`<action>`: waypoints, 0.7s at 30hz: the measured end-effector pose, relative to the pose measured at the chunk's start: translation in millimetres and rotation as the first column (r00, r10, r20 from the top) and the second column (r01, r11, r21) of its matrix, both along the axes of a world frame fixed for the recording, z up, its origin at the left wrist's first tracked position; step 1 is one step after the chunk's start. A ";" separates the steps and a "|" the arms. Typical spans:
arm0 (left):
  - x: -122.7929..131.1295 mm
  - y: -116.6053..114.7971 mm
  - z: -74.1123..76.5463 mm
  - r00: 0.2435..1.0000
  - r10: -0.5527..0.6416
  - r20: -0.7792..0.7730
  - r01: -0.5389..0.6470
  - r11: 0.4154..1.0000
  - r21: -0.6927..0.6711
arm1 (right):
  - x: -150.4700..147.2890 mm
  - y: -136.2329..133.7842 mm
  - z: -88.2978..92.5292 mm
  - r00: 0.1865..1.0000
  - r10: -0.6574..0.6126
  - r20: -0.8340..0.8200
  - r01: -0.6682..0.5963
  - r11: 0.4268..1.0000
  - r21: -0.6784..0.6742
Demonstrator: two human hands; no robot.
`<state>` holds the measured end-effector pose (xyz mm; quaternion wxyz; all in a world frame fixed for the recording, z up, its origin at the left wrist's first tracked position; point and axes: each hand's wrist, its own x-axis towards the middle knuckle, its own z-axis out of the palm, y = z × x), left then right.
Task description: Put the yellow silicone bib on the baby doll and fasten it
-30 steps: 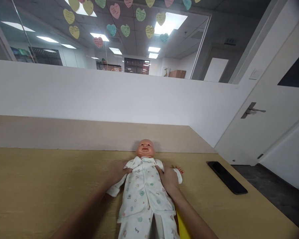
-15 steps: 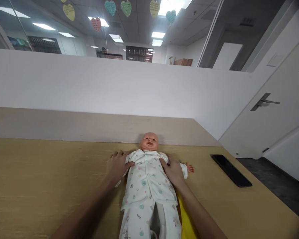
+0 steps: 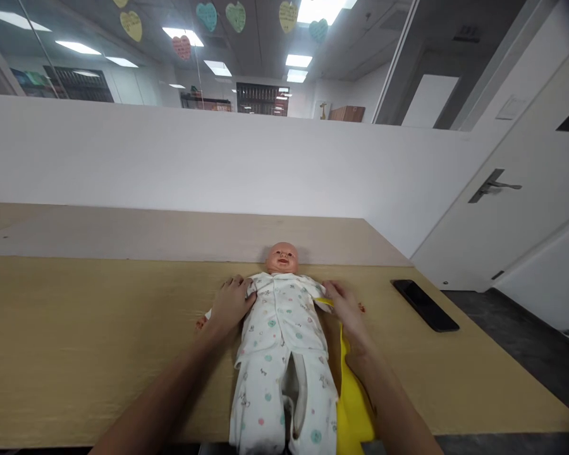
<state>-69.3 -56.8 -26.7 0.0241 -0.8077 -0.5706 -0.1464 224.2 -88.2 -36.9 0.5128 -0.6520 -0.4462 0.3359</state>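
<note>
A baby doll (image 3: 281,325) lies on its back, head away from me, in a white printed jacket and trousers. My left hand (image 3: 231,304) is closed around its sleeved arm at the left, and the doll's small hand pokes out beyond my wrist. On the other side, my right hand (image 3: 345,306) closes over the doll's other sleeve; a narrow yellow strip (image 3: 323,301) crosses that sleeve beside my fingers. Whether the strip is also in my grip is hidden. Yellow material (image 3: 353,404) lies along the doll's right-hand side, partly under my forearm.
A black phone (image 3: 424,305) lies on the wooden table (image 3: 99,354) to the right. Behind the table stands a white wall (image 3: 180,158) with glass above, bearing heart-shaped notes (image 3: 236,17). A white door with a lever handle (image 3: 494,185) is at the right.
My right hand has shifted outward from the doll's chest and shoulder onto its sleeve, and the yellow strip now shows there. The view has moved slightly, and more yellow material is visible.
</note>
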 end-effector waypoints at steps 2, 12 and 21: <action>0.2 -2.7 2.4 1.000 -0.006 -0.001 0.006 1.000 0.004 | 2.3 -22.5 12.1 0.990 -0.028 -0.135 0.022 0.999 -0.045; -4.1 -9.7 12.4 0.997 -0.052 0.060 0.054 0.998 -0.037 | 12.0 -172.6 67.1 0.962 -0.011 -0.272 -0.007 0.998 -0.065; -4.6 -135.3 48.8 0.836 -0.256 0.485 0.207 0.966 0.154 | -0.9 -239.7 80.2 0.933 -0.113 -0.341 0.136 0.990 0.045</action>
